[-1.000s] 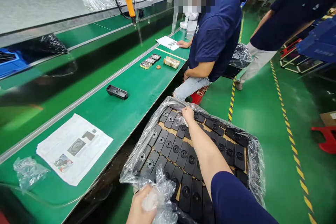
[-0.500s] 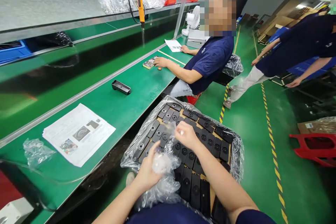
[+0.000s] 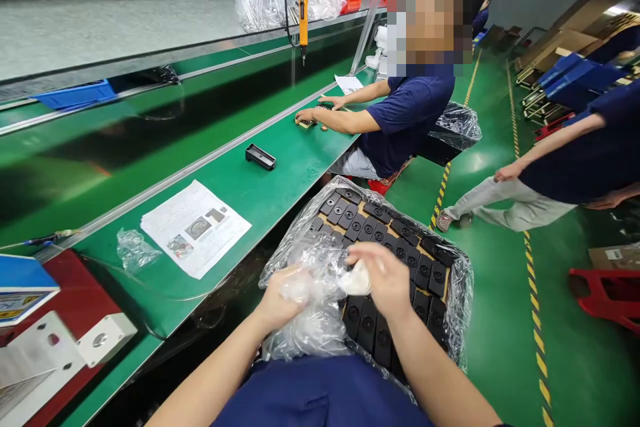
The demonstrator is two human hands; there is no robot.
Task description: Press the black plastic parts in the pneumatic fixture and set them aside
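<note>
While your two hands meet over the near end of the box, your left hand (image 3: 280, 300) is bunched around a wad of clear plastic wrap (image 3: 313, 300) and your right hand (image 3: 385, 280) pinches the same film from the other side, with a small whitish piece (image 3: 356, 282) showing between the fingers; what that piece is cannot be told. Both hands are closed on the wrap and almost touching, so neither is clearly the nearer one. Directly under and beyond them lies the box (image 3: 463, 280) of black plastic parts (image 3: 380, 233), lined with the same film, its long axis running away from you toward the far right; the parts sit in rows, each with a round hole, and the near rows are partly covered by the gathered wrap. To your left runs the green workbench (image 3: 280, 180), and near its edge lie a printed sheet (image 3: 196, 228) with pictures and text too small to read, a crumpled bit of film (image 3: 134, 248), and farther along a single black part (image 3: 260, 157). At the bench's near corner sit a red and white fixture (image 3: 65, 340) and a blue box (image 3: 23, 280) whose label is unreadable. A co-worker in a blue shirt (image 3: 405, 120) leans on the far end of the bench, below a hanging orange screwdriver (image 3: 302, 3).
</note>
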